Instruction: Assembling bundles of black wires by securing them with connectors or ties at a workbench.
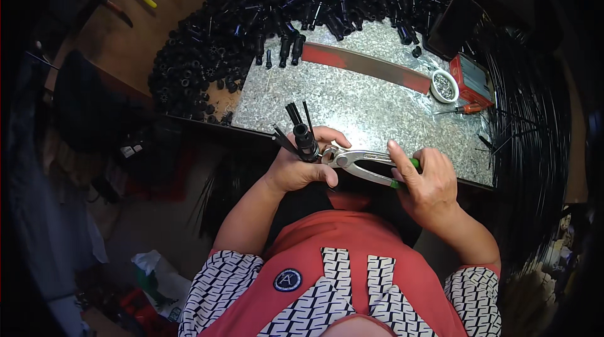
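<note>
My left hand (pixel 291 170) is closed around a black ribbed tubular part (pixel 306 142), its round end pointing upward. Several thin black rods (pixel 293 114) stick out beside that part, above the same hand. In my right hand (pixel 431 180) are end-cutting pincers (pixel 343 160), gripped by their green handles. The silver jaws reach the side of the black part, next to my left fingers. Whether they bite on it, and on what exactly, I cannot tell. Both hands are just off the near edge of the speckled tabletop (pixel 384 120).
A large heap of black plastic parts (pixel 251 4) covers the back and left. Beyond my hands lie a red-brown strip (pixel 365 68), a white bowl of small metal pieces (pixel 444 87), a red box (pixel 472 79) and an orange-handled screwdriver (pixel 469 109). Long black rods (pixel 528 129) fill the right side.
</note>
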`<move>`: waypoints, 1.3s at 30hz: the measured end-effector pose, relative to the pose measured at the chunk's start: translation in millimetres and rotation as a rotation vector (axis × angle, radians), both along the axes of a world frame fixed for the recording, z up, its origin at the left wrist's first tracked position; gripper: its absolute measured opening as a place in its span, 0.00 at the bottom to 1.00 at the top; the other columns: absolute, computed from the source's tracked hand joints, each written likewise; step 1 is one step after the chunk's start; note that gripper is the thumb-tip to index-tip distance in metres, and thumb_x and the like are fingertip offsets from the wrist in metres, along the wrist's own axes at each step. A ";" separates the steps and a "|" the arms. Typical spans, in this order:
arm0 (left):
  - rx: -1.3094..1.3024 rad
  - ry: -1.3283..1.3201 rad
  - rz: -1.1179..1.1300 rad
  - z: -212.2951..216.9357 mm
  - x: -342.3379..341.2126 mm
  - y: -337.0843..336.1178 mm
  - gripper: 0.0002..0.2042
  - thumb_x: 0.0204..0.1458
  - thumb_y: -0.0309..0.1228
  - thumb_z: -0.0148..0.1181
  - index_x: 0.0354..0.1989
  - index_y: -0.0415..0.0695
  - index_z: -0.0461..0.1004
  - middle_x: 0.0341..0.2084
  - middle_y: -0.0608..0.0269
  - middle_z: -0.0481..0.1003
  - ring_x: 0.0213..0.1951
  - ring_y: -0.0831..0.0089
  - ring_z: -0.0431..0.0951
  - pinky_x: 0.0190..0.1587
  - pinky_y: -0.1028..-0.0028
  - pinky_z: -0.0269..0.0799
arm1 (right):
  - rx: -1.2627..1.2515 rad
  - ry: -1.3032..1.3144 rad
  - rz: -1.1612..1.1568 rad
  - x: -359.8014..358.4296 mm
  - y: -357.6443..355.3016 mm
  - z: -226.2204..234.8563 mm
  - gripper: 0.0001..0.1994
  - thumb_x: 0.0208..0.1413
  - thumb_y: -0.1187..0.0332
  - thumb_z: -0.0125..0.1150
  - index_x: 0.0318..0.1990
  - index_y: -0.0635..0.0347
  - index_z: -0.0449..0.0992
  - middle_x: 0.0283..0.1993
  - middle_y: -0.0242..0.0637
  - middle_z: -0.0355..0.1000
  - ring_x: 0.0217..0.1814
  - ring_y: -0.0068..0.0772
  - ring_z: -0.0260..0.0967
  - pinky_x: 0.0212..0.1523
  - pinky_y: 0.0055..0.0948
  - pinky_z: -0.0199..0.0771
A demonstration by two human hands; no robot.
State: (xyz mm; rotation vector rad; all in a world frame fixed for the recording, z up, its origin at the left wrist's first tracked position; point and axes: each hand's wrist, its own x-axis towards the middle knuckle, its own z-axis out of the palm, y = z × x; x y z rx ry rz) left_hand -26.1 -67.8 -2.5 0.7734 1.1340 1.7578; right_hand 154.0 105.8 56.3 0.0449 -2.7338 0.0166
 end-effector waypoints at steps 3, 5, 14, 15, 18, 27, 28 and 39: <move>-0.003 0.044 0.010 -0.8 -0.4 -0.3 0.40 0.21 0.49 0.76 0.44 0.36 0.71 0.33 0.66 0.74 0.36 0.79 0.74 0.39 0.79 0.69 | 0.014 0.018 0.011 -1.2 0.4 -1.3 0.32 0.40 0.75 0.65 0.59 0.51 0.67 0.27 0.35 0.59 0.27 0.35 0.59 0.26 0.33 0.58; -0.004 0.093 0.019 -1.1 -0.4 0.1 0.40 0.21 0.49 0.76 0.45 0.37 0.71 0.33 0.67 0.74 0.36 0.79 0.73 0.39 0.79 0.69 | 0.033 0.025 0.014 -2.0 1.3 -2.1 0.32 0.40 0.75 0.65 0.59 0.51 0.67 0.26 0.35 0.58 0.26 0.35 0.59 0.26 0.33 0.58; -0.043 0.219 0.173 -4.5 10.8 4.7 0.34 0.23 0.38 0.80 0.43 0.40 0.71 0.24 0.76 0.71 0.27 0.91 0.64 0.27 0.88 0.56 | -0.041 -0.117 -0.007 4.7 -2.8 13.1 0.33 0.41 0.76 0.64 0.60 0.50 0.65 0.24 0.37 0.57 0.22 0.35 0.59 0.22 0.34 0.59; -0.046 0.221 0.170 -7.4 11.0 3.0 0.34 0.23 0.38 0.80 0.43 0.40 0.71 0.24 0.76 0.71 0.27 0.91 0.64 0.27 0.88 0.56 | -0.161 -0.209 -0.005 5.3 -4.9 17.6 0.33 0.41 0.76 0.64 0.61 0.50 0.65 0.24 0.38 0.58 0.21 0.36 0.60 0.22 0.35 0.59; -0.055 0.334 0.235 -5.4 9.4 4.1 0.35 0.23 0.38 0.80 0.44 0.40 0.70 0.23 0.78 0.68 0.24 0.92 0.60 0.25 0.88 0.51 | -0.257 -0.269 -0.016 3.3 -7.2 22.4 0.35 0.41 0.76 0.64 0.61 0.50 0.64 0.24 0.39 0.58 0.21 0.37 0.61 0.22 0.36 0.60; -0.066 0.203 0.105 -4.7 1.9 2.9 0.43 0.20 0.51 0.78 0.46 0.38 0.66 0.17 0.82 0.63 0.22 0.92 0.59 0.25 0.87 0.49 | -0.116 -0.057 0.076 5.7 3.8 18.4 0.35 0.38 0.74 0.65 0.61 0.50 0.65 0.25 0.35 0.57 0.22 0.34 0.57 0.21 0.31 0.58; -0.065 0.202 0.098 -5.7 1.5 1.5 0.42 0.21 0.51 0.77 0.45 0.38 0.66 0.16 0.81 0.63 0.22 0.92 0.59 0.25 0.87 0.49 | -0.118 -0.055 0.070 9.0 5.2 17.5 0.35 0.38 0.74 0.65 0.61 0.50 0.65 0.25 0.35 0.57 0.22 0.34 0.57 0.21 0.31 0.58; -0.001 0.168 0.043 -13.5 11.3 3.9 0.19 0.39 0.23 0.72 0.39 0.39 0.70 0.25 0.69 0.74 0.28 0.87 0.72 0.30 0.87 0.66 | 0.104 -0.085 0.034 26.0 -6.6 19.5 0.28 0.46 0.72 0.55 0.60 0.49 0.68 0.22 0.32 0.52 0.19 0.28 0.56 0.18 0.25 0.57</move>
